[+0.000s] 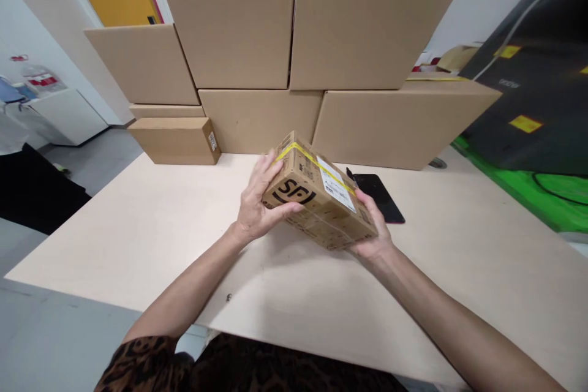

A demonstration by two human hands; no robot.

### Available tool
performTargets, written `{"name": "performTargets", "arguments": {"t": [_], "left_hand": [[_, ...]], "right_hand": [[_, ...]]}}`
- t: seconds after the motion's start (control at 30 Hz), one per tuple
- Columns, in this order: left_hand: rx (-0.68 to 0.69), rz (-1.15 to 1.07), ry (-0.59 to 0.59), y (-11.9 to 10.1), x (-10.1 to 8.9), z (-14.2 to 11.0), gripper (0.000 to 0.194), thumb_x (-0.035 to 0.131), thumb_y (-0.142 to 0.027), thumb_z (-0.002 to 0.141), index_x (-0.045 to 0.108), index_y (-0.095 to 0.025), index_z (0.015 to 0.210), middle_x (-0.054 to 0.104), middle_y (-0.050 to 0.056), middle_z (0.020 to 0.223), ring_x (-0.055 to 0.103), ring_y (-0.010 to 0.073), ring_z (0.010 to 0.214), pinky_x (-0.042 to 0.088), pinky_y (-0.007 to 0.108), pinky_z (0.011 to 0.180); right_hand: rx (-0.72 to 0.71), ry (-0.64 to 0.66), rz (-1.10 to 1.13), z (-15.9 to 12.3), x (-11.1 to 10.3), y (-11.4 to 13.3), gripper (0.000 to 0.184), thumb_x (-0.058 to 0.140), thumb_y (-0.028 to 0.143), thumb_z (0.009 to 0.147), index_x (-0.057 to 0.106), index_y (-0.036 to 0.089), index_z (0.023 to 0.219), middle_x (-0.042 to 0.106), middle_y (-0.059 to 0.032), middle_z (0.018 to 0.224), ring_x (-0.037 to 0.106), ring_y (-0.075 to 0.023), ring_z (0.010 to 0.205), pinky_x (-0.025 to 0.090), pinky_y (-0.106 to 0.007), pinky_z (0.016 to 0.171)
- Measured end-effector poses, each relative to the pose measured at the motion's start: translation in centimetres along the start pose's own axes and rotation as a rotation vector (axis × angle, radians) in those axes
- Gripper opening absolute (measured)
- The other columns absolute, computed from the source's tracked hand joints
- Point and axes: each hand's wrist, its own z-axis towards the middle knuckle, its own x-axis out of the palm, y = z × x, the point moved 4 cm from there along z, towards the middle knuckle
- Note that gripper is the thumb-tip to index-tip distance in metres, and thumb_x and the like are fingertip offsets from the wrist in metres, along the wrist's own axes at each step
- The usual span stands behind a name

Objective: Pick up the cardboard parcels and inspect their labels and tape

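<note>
A brown cardboard box (307, 217) with black "SF" lettering, yellow tape and a white label is held tilted above the table. My left hand (260, 199) grips its left end, thumb along the lettered side and fingers over the far edge. Around the lower right end, my right hand (374, 229) is closed, with its thumb on top near the label and its other fingers mostly hidden underneath. Just behind the box lies a black tablet-like slab (379, 196), with a black pen (351, 175) at its upper left, partly covered.
Large plain cartons (234, 37) are stacked along the back of the pale table (138, 233). A smaller carton (172, 141) stands at the back left. A dark padded object (542, 92) is at the right, beyond the table edge. Part of a person (41, 190) shows at far left.
</note>
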Motion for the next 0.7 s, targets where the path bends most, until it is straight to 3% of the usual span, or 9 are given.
{"name": "performTargets", "arguments": {"t": [0.13,0.23,0.3,0.4,0.47,0.53,0.57,0.63,0.7], "left_hand": [[-0.143,-0.109,-0.092,0.2,0.0,-0.1,0.075,0.089,-0.052,0.080,0.064,-0.026,0.146,0.069,0.015,0.149,0.069,0.0320,0.135,0.056,0.051,0.116],[-0.315,-0.220,-0.180,0.1,0.7,-0.4,0.068,0.089,-0.053,0.079,0.070,-0.022,0.137,0.077,0.013,0.134,0.077,0.0281,0.118,0.063,0.043,0.105],[-0.427,-0.273,-0.222,0.0,1.1,-0.5,0.065,0.087,-0.056,0.079,0.073,-0.020,0.131,0.080,0.011,0.125,0.078,0.0267,0.111,0.064,0.041,0.101],[-0.562,-0.308,-0.248,0.0,1.3,-0.4,0.061,0.084,-0.061,0.080,0.076,-0.017,0.121,0.082,0.011,0.115,0.078,0.0254,0.102,0.065,0.039,0.095],[-0.620,-0.318,-0.257,0.0,1.2,-0.3,0.058,0.083,-0.061,0.080,0.076,-0.016,0.117,0.082,0.011,0.109,0.077,0.0235,0.095,0.065,0.038,0.090],[-0.632,-0.305,-0.263,-0.1,1.0,-0.2,0.055,0.083,-0.059,0.081,0.077,-0.017,0.115,0.081,0.010,0.106,0.076,0.0220,0.091,0.065,0.036,0.086],[-0.622,-0.292,-0.263,-0.3,0.9,-0.1,0.053,0.083,-0.057,0.081,0.077,-0.018,0.116,0.081,0.010,0.106,0.075,0.0217,0.091,0.065,0.036,0.086],[-0.587,-0.263,-0.254,-0.9,0.9,-0.1,0.051,0.083,-0.053,0.083,0.076,-0.019,0.119,0.081,0.009,0.109,0.075,0.0222,0.095,0.066,0.036,0.087],[-0.546,-0.245,-0.240,-1.5,1.0,-0.1,0.050,0.082,-0.051,0.085,0.075,-0.020,0.123,0.081,0.009,0.114,0.075,0.0233,0.101,0.066,0.038,0.092]], "right_hand": [[-0.010,0.011,-0.067,-0.8,0.5,0.2,0.043,0.061,0.059,0.092,0.077,0.024,0.111,0.085,-0.0054,0.088,0.082,-0.0338,0.101,0.067,-0.056,0.089],[-0.265,-0.017,-0.111,-1.1,0.4,0.7,0.050,0.064,0.071,0.088,0.076,0.028,0.113,0.084,-0.0047,0.102,0.078,-0.0331,0.115,0.064,-0.055,0.098],[-0.494,-0.063,-0.141,-1.5,0.2,1.0,0.058,0.061,0.077,0.088,0.072,0.032,0.122,0.080,-0.0036,0.123,0.071,-0.0305,0.130,0.059,-0.054,0.109],[-0.816,-0.013,-0.286,-2.6,0.3,0.8,0.073,0.052,0.083,0.090,0.057,0.037,0.147,0.061,-0.0040,0.155,0.053,-0.0291,0.151,0.048,-0.054,0.122],[-0.953,0.076,-0.465,-3.3,0.6,0.3,0.089,0.069,0.076,0.083,0.042,0.037,0.158,0.051,-0.0071,0.162,0.049,-0.0313,0.152,0.047,-0.055,0.123],[-1.005,0.103,-0.621,-3.6,0.8,0.0,0.107,0.088,0.061,0.071,0.034,0.034,0.160,0.053,-0.0112,0.157,0.057,-0.0326,0.142,0.053,-0.053,0.116],[-1.009,0.085,-0.664,-3.5,0.8,0.1,0.108,0.092,0.056,0.068,0.035,0.032,0.157,0.057,-0.0122,0.152,0.062,-0.0320,0.135,0.056,-0.051,0.112],[-1.011,0.026,-0.669,-3.4,0.7,0.5,0.093,0.092,0.056,0.070,0.043,0.030,0.144,0.062,-0.0116,0.142,0.067,-0.0299,0.124,0.059,-0.049,0.106],[-1.036,-0.018,-0.610,-3.2,0.7,1.2,0.072,0.087,0.058,0.076,0.051,0.030,0.132,0.063,-0.0109,0.143,0.066,-0.0287,0.128,0.054,-0.051,0.112]]}}
